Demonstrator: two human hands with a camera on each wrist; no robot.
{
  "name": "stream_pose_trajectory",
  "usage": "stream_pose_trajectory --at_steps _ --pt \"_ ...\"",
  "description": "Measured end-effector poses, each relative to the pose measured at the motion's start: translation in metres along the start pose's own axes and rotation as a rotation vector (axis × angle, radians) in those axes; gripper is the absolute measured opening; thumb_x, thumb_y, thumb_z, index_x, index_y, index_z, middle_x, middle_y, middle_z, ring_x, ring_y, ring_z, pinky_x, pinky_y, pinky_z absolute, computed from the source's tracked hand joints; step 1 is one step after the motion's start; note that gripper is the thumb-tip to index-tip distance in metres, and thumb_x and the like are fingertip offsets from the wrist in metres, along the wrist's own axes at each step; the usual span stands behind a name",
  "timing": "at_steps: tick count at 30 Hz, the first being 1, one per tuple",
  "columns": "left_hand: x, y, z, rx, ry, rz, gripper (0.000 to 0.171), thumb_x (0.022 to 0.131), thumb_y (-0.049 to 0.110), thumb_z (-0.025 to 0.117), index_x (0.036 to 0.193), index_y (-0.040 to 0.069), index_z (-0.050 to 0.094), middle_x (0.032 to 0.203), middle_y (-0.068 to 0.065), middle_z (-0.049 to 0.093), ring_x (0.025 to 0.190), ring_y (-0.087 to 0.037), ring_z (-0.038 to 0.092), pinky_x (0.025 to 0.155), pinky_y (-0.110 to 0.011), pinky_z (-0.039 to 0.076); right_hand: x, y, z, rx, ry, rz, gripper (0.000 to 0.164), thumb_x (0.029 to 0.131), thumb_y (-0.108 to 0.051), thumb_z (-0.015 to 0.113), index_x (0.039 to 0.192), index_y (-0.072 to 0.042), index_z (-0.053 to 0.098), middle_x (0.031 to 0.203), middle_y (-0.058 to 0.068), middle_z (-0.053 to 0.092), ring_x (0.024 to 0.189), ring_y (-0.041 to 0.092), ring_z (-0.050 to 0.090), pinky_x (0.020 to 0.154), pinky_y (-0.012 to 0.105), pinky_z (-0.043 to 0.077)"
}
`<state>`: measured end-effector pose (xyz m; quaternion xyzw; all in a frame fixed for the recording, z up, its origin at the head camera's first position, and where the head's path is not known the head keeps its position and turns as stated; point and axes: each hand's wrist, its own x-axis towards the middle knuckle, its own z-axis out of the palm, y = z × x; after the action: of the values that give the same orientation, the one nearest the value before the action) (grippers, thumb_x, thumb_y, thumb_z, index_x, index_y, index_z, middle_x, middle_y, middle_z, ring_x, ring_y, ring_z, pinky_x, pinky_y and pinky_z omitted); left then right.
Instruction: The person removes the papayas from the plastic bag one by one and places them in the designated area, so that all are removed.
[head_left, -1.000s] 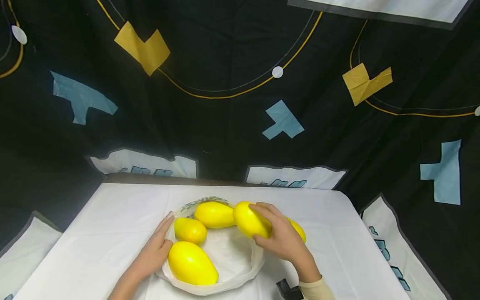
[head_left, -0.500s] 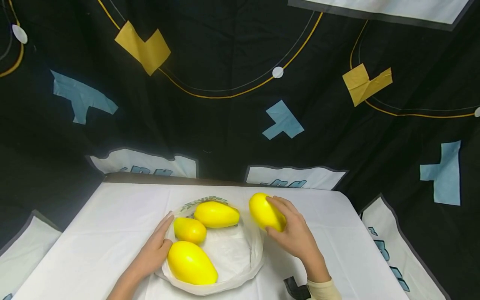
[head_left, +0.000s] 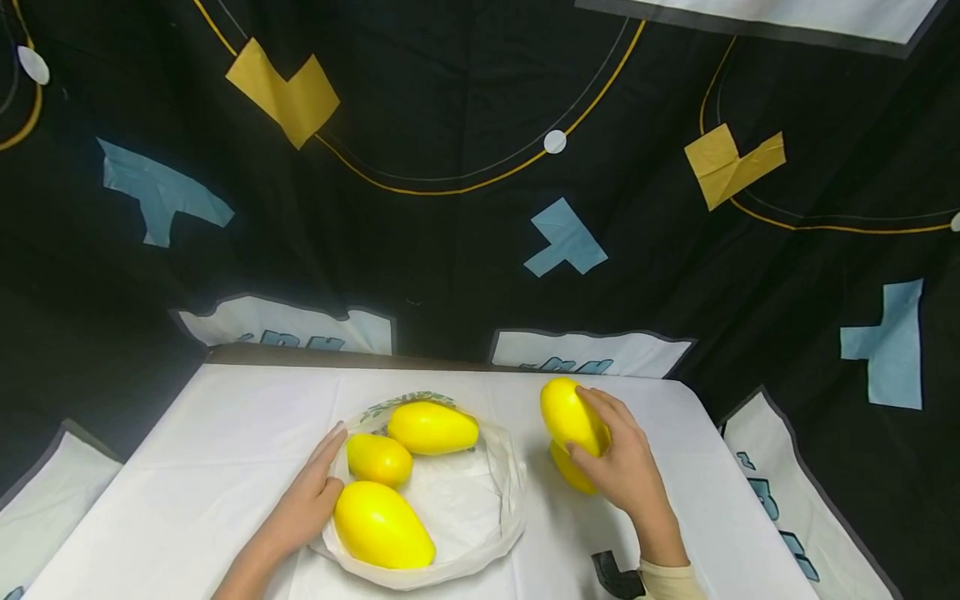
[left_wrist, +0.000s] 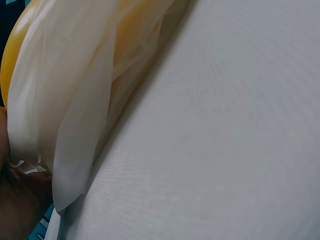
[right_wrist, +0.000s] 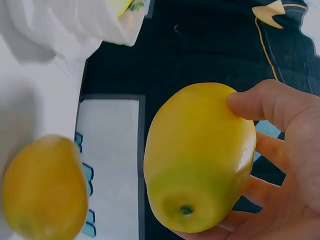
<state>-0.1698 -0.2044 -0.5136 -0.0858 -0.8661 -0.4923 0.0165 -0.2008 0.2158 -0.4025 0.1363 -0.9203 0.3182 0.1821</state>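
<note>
My right hand (head_left: 628, 467) grips a yellow mango (head_left: 567, 412), thumb on one side and fingers round the other. In the right wrist view this mango (right_wrist: 200, 155) shows a greenish end with a small dark stem nub. Another mango (head_left: 572, 473) lies on the table just below it, partly hidden. My left hand (head_left: 306, 504) rests along the left rim of a white plastic bag (head_left: 508, 508), fingers fairly straight. Inside the wide-mouthed bag lie a rear mango (head_left: 431, 428), a smaller middle one and a large front mango (head_left: 384, 525).
A white cloth covers the table (head_left: 187, 483). Behind it hangs a black curtain (head_left: 450, 275) with blue and gold tape pieces. A black curved piece (head_left: 617, 575) sits at the right sleeve (head_left: 671, 581).
My right hand has carried its mango rightward from over the bag's right rim to above the mango on the table. The left hand and bag have stayed in place.
</note>
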Motion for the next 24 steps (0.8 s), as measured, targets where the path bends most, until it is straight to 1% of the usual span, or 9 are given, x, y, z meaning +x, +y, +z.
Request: stream_pose_trajectory --at_steps 9,16,24 --pt "0.001 -0.002 0.000 -0.012 -0.002 0.004 0.070 0.092 -0.006 0.042 0.156 0.005 0.016 0.163 -0.013 0.006 0.147 -0.039 0.005 0.114 -0.063 0.012 -0.004 0.021 -0.008 -0.056 0.017 0.073 0.073 0.076 -0.016 0.077 0.143 -0.024 0.050 0.145 0.007 0.045 0.122 0.034 0.049 0.094 0.058 0.046" --pt "0.001 -0.003 0.000 -0.013 -0.004 0.003 0.071 0.092 -0.006 0.042 0.156 0.006 0.016 0.163 -0.013 0.006 0.147 -0.039 0.005 0.114 -0.063 0.012 -0.007 0.036 -0.009 -0.086 -0.010 0.168 0.073 0.079 -0.016 0.075 0.145 -0.021 0.047 0.147 0.012 0.041 0.125 0.038 0.046 0.098 0.063 0.042" --pt "0.001 -0.004 0.001 -0.014 -0.002 0.003 0.071 0.092 -0.007 0.042 0.156 0.007 0.016 0.163 -0.012 0.006 0.147 -0.038 0.005 0.114 -0.063 0.012 -0.008 0.049 -0.011 -0.104 -0.037 0.250 0.072 0.080 -0.016 0.074 0.146 -0.018 0.045 0.148 0.016 0.038 0.130 0.041 0.041 0.104 0.064 0.037"
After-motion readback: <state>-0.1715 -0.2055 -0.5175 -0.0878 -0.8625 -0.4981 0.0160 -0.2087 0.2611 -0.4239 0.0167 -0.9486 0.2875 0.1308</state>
